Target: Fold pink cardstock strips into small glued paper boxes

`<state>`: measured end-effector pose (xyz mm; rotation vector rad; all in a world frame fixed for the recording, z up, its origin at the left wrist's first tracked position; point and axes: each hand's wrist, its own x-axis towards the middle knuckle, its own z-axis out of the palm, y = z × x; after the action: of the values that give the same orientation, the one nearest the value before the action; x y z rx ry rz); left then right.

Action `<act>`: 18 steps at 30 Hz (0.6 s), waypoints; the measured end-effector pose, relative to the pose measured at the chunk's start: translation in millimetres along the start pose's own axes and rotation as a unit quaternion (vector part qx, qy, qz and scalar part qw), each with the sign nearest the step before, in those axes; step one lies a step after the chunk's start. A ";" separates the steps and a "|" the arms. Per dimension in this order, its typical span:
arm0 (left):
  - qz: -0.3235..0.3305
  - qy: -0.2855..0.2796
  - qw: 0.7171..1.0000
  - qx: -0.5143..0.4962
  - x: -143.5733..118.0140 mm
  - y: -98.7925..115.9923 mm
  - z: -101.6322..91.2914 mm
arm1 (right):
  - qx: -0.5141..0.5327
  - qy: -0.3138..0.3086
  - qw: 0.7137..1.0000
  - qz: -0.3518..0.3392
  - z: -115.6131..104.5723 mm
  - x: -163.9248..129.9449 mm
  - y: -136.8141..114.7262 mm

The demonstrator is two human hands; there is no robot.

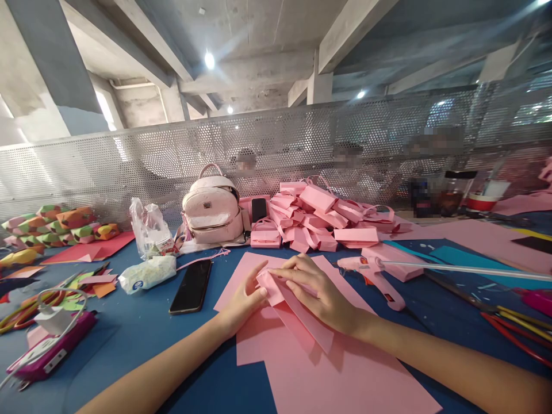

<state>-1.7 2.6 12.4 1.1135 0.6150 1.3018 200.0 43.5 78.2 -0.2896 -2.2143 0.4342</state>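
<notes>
My left hand [245,302] and my right hand [317,290] meet over a folded strip of pink paper [297,319] on the blue table. The left thumb and fingers pinch the strip's near end. The right hand lies flat across the folded part and presses it down. Underneath lies a large pink paper sheet [336,374], spread toward me. A pink glue gun [373,273] rests just right of my right hand, with a long white glue stick [466,269] pointing right.
A black phone [191,286] lies left of my hands. Behind stand a pink backpack [212,210], a pile of folded pink paper boxes [323,221] and plastic bags [149,230]. Scissors [26,307], a charger and a pink phone [47,351] sit left. A mesh partition [129,161] backs the table.
</notes>
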 end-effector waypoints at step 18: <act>-0.007 0.019 0.999 -0.030 0.5 -1.0 -1.0 | 0.002 0.023 1.000 -0.005 -1.2 0.0 -0.7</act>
<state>-2.1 3.4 11.2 1.0354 0.6078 1.3243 200.9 43.1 79.1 -0.2842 -2.1690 0.4221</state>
